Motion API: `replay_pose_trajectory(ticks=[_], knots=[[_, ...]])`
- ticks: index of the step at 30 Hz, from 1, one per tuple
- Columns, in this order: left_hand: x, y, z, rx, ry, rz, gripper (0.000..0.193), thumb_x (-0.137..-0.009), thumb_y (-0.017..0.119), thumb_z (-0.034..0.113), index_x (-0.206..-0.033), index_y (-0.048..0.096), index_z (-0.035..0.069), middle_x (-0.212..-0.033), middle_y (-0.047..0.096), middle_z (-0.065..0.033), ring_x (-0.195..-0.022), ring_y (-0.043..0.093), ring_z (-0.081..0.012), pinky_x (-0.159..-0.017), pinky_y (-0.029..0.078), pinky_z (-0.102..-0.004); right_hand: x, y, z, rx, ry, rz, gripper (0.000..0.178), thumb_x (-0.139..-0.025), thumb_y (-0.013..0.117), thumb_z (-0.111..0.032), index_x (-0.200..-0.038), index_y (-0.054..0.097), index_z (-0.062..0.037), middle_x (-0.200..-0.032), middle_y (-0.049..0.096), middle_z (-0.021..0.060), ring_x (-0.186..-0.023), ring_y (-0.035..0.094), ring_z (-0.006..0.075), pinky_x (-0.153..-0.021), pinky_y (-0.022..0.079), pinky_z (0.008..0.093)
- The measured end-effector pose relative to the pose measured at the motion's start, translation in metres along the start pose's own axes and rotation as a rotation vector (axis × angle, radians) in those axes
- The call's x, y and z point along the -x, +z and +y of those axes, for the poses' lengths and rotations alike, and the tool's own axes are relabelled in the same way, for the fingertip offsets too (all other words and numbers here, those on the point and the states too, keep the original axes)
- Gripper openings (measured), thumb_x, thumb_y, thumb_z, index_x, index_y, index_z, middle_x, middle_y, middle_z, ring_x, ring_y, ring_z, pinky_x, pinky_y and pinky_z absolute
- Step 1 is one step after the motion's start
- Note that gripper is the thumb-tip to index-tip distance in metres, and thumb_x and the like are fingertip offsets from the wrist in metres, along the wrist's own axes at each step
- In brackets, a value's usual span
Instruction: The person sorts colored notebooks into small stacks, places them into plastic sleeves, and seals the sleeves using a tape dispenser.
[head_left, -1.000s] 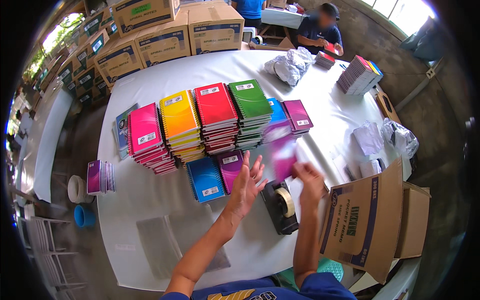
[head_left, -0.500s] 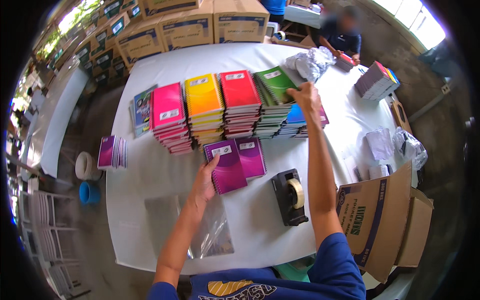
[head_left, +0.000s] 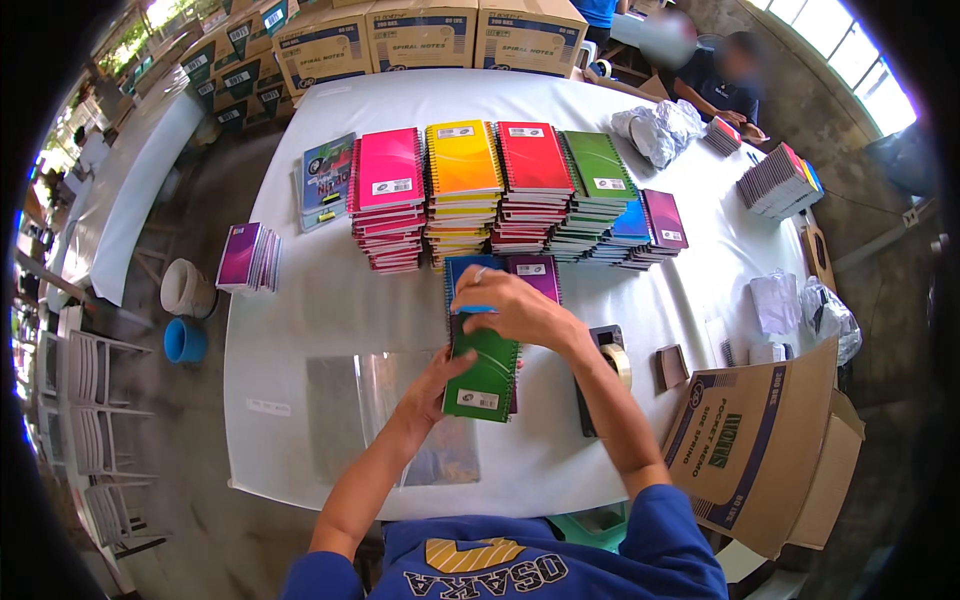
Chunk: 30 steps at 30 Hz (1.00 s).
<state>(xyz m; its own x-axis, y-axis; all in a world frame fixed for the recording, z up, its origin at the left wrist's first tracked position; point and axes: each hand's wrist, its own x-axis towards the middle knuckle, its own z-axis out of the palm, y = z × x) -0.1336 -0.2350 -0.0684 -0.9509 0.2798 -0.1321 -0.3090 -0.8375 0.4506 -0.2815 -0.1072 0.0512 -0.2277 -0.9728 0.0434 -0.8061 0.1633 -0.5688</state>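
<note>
My left hand (head_left: 432, 388) grips a green spiral notebook (head_left: 485, 375), thumb on its cover; a purple edge shows beneath. Over its top end reaches my right hand (head_left: 515, 308), wearing a ring, with thumb and fingers apart and slightly blurred. A blue notebook (head_left: 465, 268) shows partly beneath the right fingers; whether they touch it is unclear. Beside it lies a purple notebook (head_left: 535, 275). Farther back stand stacks of spiral notebooks: pink (head_left: 388, 170), yellow (head_left: 462, 160), red (head_left: 535, 160), green (head_left: 597, 165), blue (head_left: 632, 222) and purple (head_left: 664, 218).
Right of my hands are a tape dispenser (head_left: 588, 405) and an open carton (head_left: 745, 430). Clear plastic sleeves (head_left: 335, 400) lie front left. More purple notebooks (head_left: 243, 258) stand at the left edge. A co-worker (head_left: 720, 85) sits far right, past crumpled plastic (head_left: 660, 132).
My right hand has come back from the green stack to my left hand. A green notebook now lies over the purple one in my left hand. The head view has shifted.
</note>
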Motion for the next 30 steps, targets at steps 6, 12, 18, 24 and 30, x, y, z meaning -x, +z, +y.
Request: replay_pose_trajectory(ticks=[6,12,18,24,30], knots=[[0.054,-0.014,0.023,-0.151,0.187,0.547,0.043,-0.083,0.073,0.016,-0.119,0.056,0.001,-0.104,0.067,-0.0108,-0.089,0.069,-0.0235,-0.079,0.058,-0.0368,0.032,0.109,0.044,0.360,0.206,0.479,0.042,-0.082,0.066,-0.005,-0.123,0.059,-0.0049,-0.131,0.056,0.0154,-0.124,0.053,0.0318,-0.106,0.039,0.0423],[0.083,-0.055,0.040,-0.126,0.140,0.607,0.051,-0.085,0.074,0.029,-0.123,0.054,0.001,-0.108,0.065,-0.0116,-0.096,0.067,-0.0237,-0.079,0.058,-0.0407,0.042,0.138,0.052,0.405,0.164,0.473,0.056,-0.080,0.066,-0.006,-0.134,0.052,-0.0062,-0.140,0.050,0.0140,-0.134,0.043,0.0303,-0.115,0.029,0.0450],[0.087,-0.037,0.033,-0.204,0.144,0.339,0.075,-0.094,0.039,0.064,-0.135,0.046,0.002,-0.119,0.062,-0.0114,-0.106,0.064,-0.0199,-0.091,0.054,-0.0377,0.027,0.045,-0.024,-0.077,-0.149,0.508,0.042,-0.067,0.060,0.016,-0.100,0.070,-0.0084,-0.122,0.065,0.0041,-0.127,0.049,0.0308,-0.112,0.034,0.0432],[0.080,-0.021,0.020,-0.051,0.046,0.191,0.085,-0.087,0.045,0.072,-0.137,0.045,0.004,-0.128,0.058,-0.0133,-0.115,0.059,-0.0241,-0.096,0.051,-0.0380,-0.007,0.060,-0.027,-0.454,-0.312,0.152,0.033,-0.069,0.056,0.020,-0.087,0.071,-0.0046,-0.117,0.067,0.0056,-0.125,0.048,0.0308,-0.099,0.043,0.0396],[0.084,-0.017,0.029,-0.059,0.003,0.388,0.063,-0.079,0.076,0.025,-0.132,0.049,0.004,-0.121,0.061,-0.0143,-0.110,0.062,-0.0279,-0.094,0.052,-0.0448,0.049,0.091,0.016,-0.160,0.222,0.611,0.045,-0.077,0.057,0.015,-0.116,0.066,-0.0071,-0.137,0.055,0.0105,-0.124,0.052,0.0311,-0.101,0.044,0.0393]])
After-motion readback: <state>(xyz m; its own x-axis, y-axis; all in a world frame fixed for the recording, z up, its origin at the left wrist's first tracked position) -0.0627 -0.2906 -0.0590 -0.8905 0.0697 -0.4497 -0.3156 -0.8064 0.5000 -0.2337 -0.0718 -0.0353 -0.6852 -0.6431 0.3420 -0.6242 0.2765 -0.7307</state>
